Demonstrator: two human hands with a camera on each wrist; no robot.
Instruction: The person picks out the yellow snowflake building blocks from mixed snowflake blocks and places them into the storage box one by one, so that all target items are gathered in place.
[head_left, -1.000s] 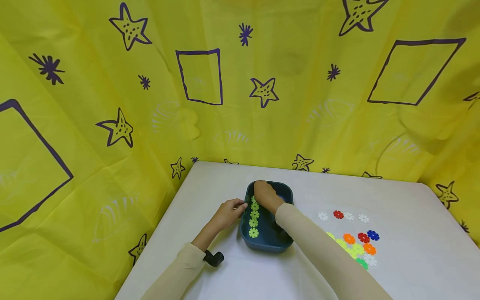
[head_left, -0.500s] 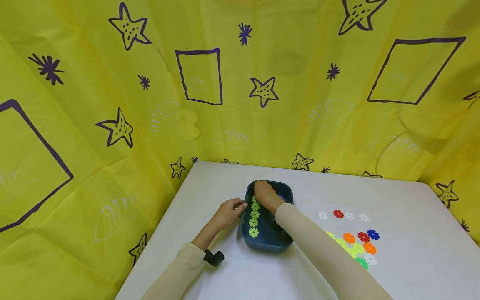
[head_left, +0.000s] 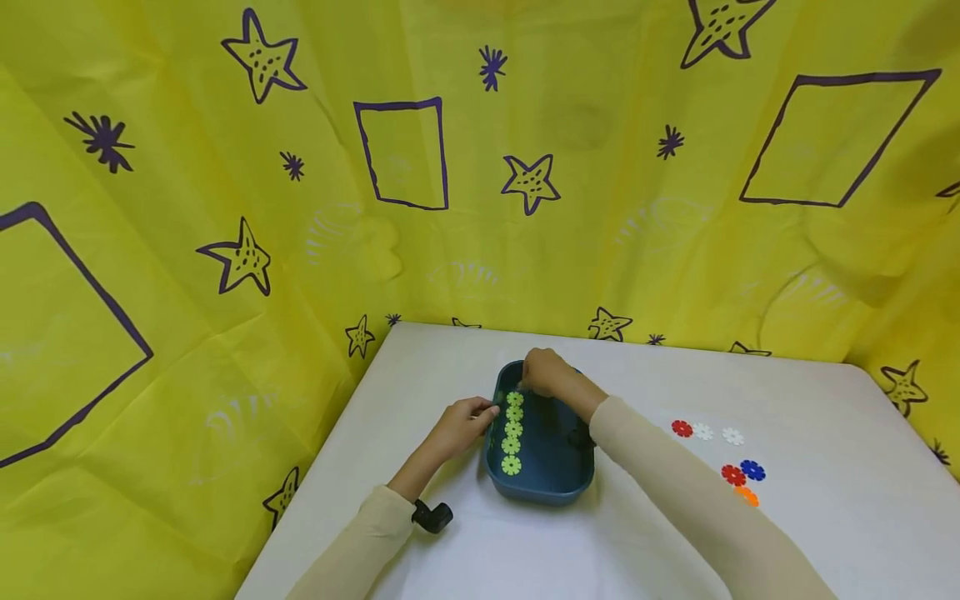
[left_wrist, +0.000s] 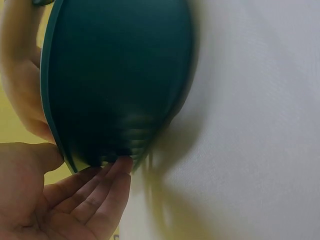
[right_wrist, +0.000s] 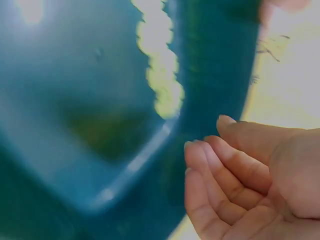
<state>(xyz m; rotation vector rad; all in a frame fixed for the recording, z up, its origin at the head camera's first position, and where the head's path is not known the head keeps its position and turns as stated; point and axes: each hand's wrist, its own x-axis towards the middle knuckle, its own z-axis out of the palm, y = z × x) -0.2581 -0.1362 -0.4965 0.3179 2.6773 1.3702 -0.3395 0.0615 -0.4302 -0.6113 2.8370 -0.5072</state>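
A dark teal plastic bin [head_left: 551,450] stands on the white table. Along its left side, a straight row of several yellow-green snowflake discs [head_left: 512,429] lies on the floor of the bin. My left hand [head_left: 459,427] grips the left wall; in the left wrist view the thumb is at the rim and the fingers lie on the outer side. Over the far end of the bin is my right hand [head_left: 551,372], just beyond the row's last disc. Its fingers [right_wrist: 197,192] are loosely bent with nothing between them in the right wrist view.
To the right lie loose snowflake discs: a red one [head_left: 682,428], a white one [head_left: 702,432], a blue one [head_left: 752,471] and an orange one [head_left: 747,496] among others. The right sleeve [head_left: 697,492] passes over that area. A yellow patterned curtain [head_left: 585,242] borders the table behind and at the left.
My right hand has come up and to the right from the bin's far left corner, uncovering the far end of the row. Its sleeve now hides more loose discs. The left hand keeps its hold.
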